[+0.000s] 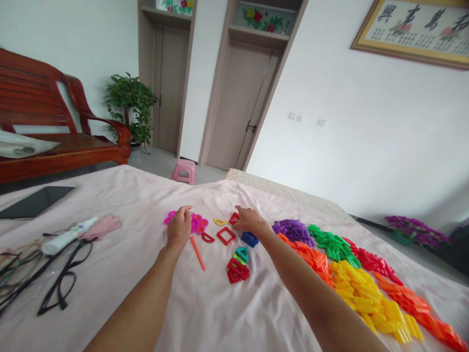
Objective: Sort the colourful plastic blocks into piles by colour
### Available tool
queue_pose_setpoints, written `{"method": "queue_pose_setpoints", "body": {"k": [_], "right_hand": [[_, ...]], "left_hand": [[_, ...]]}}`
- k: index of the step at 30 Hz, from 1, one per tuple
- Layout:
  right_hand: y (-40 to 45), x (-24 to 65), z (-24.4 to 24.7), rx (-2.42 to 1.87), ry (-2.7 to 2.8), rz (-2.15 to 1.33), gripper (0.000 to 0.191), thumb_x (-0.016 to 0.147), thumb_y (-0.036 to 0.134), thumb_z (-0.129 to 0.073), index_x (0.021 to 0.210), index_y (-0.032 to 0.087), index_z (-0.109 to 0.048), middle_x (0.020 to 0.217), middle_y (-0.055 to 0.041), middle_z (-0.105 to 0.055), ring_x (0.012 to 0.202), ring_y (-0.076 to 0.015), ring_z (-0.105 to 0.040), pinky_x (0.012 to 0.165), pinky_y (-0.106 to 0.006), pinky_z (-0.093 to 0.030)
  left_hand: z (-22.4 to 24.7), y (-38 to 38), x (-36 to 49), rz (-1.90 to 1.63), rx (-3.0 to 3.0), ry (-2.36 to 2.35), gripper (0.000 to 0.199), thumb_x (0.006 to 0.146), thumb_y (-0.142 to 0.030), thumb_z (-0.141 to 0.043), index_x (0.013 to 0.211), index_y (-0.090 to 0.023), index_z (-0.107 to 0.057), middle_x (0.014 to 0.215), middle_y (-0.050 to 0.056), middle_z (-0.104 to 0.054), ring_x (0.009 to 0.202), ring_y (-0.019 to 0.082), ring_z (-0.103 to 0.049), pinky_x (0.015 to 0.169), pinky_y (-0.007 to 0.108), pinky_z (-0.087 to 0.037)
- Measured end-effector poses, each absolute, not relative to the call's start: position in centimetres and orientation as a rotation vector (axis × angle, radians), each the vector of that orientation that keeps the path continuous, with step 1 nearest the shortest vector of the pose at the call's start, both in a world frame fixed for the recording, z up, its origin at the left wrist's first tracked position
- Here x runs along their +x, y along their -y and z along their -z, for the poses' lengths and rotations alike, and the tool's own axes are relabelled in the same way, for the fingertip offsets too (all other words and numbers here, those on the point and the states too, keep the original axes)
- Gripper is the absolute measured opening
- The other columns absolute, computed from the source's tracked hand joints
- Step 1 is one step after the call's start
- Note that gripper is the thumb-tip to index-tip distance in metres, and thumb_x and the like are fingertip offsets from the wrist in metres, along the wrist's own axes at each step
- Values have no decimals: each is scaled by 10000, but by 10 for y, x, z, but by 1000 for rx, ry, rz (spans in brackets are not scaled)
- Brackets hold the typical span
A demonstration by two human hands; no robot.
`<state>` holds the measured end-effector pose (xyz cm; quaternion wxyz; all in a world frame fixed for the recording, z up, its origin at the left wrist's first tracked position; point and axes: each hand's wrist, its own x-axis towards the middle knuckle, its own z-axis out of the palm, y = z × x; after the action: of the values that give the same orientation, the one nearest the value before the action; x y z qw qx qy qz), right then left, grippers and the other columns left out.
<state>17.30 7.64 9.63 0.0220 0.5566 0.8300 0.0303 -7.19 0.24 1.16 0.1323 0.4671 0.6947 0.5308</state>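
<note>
My left hand [180,226] is closed over a magenta flower-shaped piece [201,224], whose petals show on both sides; the fingertips are partly hidden. My right hand [248,219] pinches a small red block [233,218] at the sheet, thumb outermost. Between the hands lie a red square frame [226,236], a red half-round frame [208,237] and a yellow half-round frame [219,222]. An orange stick [198,253] rests below my left hand. Blue frames [249,238] sit just under my right wrist, with a teal triangle [242,253] and stacked red frames [238,270] nearer me.
Purple [293,231], green [334,245], orange [309,256] and yellow [361,293] plastic pieces lie heaped on the right. Eyeglasses [68,274], a white tube [68,237], a pink cloth [101,227] and a dark tablet [36,202] are on the left. A pink stool [184,171] stands beyond the bedsheet.
</note>
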Motion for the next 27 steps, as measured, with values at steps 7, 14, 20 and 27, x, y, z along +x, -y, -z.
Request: {"method": "queue_pose_setpoints", "body": {"k": [7, 14, 20, 27], "right_hand": [[-41, 165, -110, 1709, -2651, -121, 331, 896, 402, -540, 1164, 258, -673, 1099, -78, -727, 1059, -258, -640, 836, -337, -433], [-1, 139, -97, 1554, -2589, -262, 581, 797, 566, -622, 1199, 147, -632, 1094, -191, -698, 1066, -361, -620, 872, -440, -438], [3, 137, -88, 1503, -2636, -243, 527, 786, 427, -638, 1217, 126, -599, 1098, -192, -693, 1082, -339, -604, 903, -424, -422], [-35, 164, -118, 1675, -2775, -110, 713, 770, 387, -680, 1430, 229, -460, 1125, -97, -709, 1092, -278, -607, 890, -340, -414]], "left_hand": [[-19, 2, -70, -1426, 1425, -2074, 361, 944, -258, -422, 1207, -200, -662, 1213, 102, -719, 1172, 243, -641, 1001, 369, -481], [-16, 3, -69, -1383, 1477, -2092, 360, 956, -266, -416, 1223, -199, -649, 1264, 92, -699, 1188, 229, -630, 1012, 351, -472], [-16, 3, -70, -1381, 1482, -2100, 347, 959, -268, -421, 1207, -198, -653, 1267, 89, -699, 1188, 223, -629, 1009, 337, -470], [-15, 2, -70, -1380, 1457, -2079, 361, 965, -281, -407, 1228, -211, -642, 1250, 90, -705, 1158, 234, -645, 983, 353, -483]]}}
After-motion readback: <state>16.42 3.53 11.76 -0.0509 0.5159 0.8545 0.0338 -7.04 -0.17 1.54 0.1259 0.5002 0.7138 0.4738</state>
